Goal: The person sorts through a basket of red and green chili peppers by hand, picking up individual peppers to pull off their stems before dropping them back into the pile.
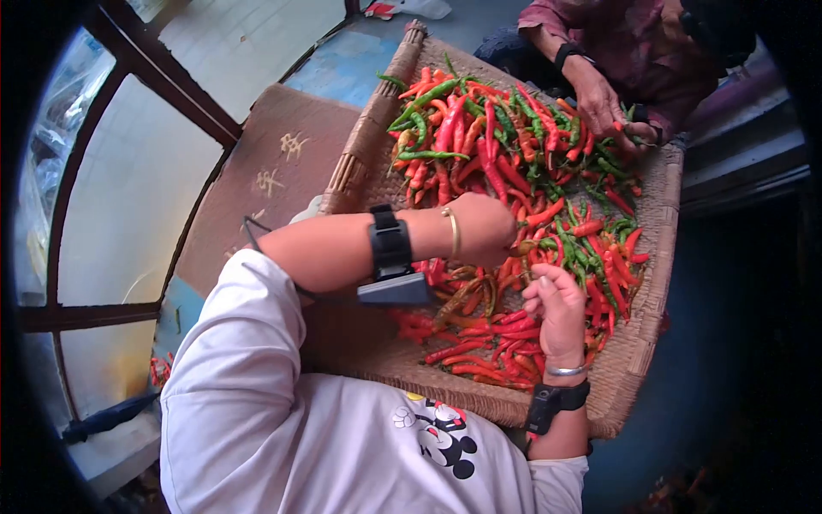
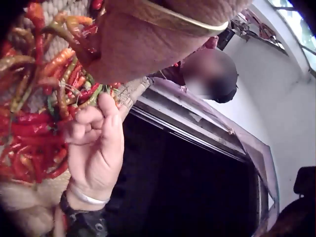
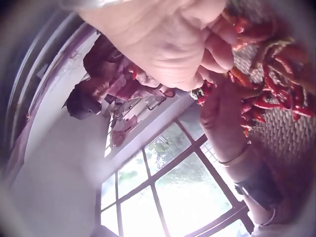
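My left hand, with a gold bangle, grips a brownish pepper over the heap. In the left wrist view, another part of the brownish pepper sticks out from the left hand. Just below it in the head view, my right hand has bent fingers, the thumb near the index finger; whether it pinches a stem is unclear. Red peppers lie under both hands. In the right wrist view, the right hand covers part of the left hand.
A woven tray carries mixed red and green peppers, piled highest at the far side. Across it, another person's hand is over the peppers. A brown board lies left of the tray, beside framed window panes.
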A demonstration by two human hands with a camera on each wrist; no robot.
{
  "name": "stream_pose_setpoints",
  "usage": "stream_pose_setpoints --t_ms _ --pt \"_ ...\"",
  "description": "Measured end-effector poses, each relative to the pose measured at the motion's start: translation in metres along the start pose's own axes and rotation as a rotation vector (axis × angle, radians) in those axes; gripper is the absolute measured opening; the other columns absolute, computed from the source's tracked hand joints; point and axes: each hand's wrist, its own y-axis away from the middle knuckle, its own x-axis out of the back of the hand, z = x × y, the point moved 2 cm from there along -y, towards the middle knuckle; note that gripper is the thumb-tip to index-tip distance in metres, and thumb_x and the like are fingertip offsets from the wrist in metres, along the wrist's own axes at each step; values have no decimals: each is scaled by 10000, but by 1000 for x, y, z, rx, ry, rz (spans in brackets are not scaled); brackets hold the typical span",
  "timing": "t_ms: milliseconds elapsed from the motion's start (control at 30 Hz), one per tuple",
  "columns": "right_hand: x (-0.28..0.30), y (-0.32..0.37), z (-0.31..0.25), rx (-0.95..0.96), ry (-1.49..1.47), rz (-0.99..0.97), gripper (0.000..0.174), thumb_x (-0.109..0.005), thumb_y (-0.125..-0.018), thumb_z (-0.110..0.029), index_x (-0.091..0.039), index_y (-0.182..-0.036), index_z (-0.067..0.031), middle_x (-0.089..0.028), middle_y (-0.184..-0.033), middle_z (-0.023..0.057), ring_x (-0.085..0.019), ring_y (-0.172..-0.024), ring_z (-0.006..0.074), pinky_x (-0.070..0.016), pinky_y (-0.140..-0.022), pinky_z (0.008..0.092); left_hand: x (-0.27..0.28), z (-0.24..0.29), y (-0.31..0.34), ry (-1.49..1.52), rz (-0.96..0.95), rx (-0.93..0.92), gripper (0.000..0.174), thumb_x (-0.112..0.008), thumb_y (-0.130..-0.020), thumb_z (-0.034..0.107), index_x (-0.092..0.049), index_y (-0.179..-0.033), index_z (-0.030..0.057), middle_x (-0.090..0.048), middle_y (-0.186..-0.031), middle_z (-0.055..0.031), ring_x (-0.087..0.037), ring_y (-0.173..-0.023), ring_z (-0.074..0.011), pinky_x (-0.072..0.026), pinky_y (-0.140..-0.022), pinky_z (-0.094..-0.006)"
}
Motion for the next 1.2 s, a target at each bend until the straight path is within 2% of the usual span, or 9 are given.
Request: stream_pose_setpoints --t_ms 133,267,400,600,767,867,1067,1133,1200 --pt "-8 2 -3 16 169 41 249 -498 -818 -121 -490 -1035 0 -534 -735 4 -473 -574 39 -392 -513 162 5 13 9 318 99 -146 185 -546 -679 259 -598 -701 83 -552 -610 -125 -543 -572 -313 -432 -510 -397" --pt "-8 3 -1 18 190 33 279 -506 -818 -152 -479 -1051 -2 -539 -738 -10 -477 -585 36 -392 -517 167 4 22 11 268 108 -177 197 -563 -683 265 -575 -681 68 -538 -593 -138 -542 -575 -315 -423 -500 -399" --pt "-9 1 4 -45 -9 -49 291 -501 -828 -270 -503 -1011 -44 -564 -759 -13 -502 -585 43 -396 -502 160 8 30 14 212 188 -214 208 -564 -706 270 -569 -675 65 -544 -591 -131 -544 -563 -304 -421 -490 -392" --pt "3 1 -2 -51 -132 -20 159 -495 -834 -213 -507 -889 -64 -572 -680 30 -517 -542 77 -410 -492 181 13 24 11 388 248 -253 263 -545 -747 329 -567 -674 78 -557 -605 -108 -559 -576 -289 -438 -507 -383" --pt "41 -1 -23 284 -775 183 266 -472 -839 -326 -543 -910 -79 -588 -749 18 -475 -579 90 -393 -512 225 -2 -24 -13 -34 342 -41 189 -583 -698 260 -577 -778 89 -526 -695 -66 -541 -671 -255 -455 -579 -356" --pt "44 -3 -14 151 -775 307 301 -449 -848 -309 -525 -1026 -79 -584 -768 24 -473 -566 88 -392 -488 234 -7 -41 -19 -217 324 49 209 -575 -668 228 -577 -822 88 -519 -791 -37 -498 -774 -209 -443 -618 -325" --pt "15 1 -12 54 -534 24 224 -466 -843 -162 -494 -1020 -29 -567 -696 60 -503 -540 99 -413 -480 226 -8 -42 -25 -340 358 -181 261 -541 -629 187 -571 -870 90 -460 -836 -20 -458 -784 -186 -434 -604 -305" --pt "12 2 -14 49 -493 11 216 -464 -844 -153 -495 -1017 -27 -566 -694 56 -503 -542 95 -413 -483 218 0 -33 -26 -295 265 -178 305 -520 -650 176 -555 -942 92 -471 -919 -39 -450 -878 -203 -424 -709 -309" --pt "12 4 -13 45 -448 3 209 -462 -844 -143 -496 -1013 -25 -564 -692 52 -503 -544 91 -413 -485 211 6 -29 -27 -541 568 -236 360 -506 -668 180 -529 -1019 100 -457 -1048 -64 -413 -993 -238 -369 -838 -355"
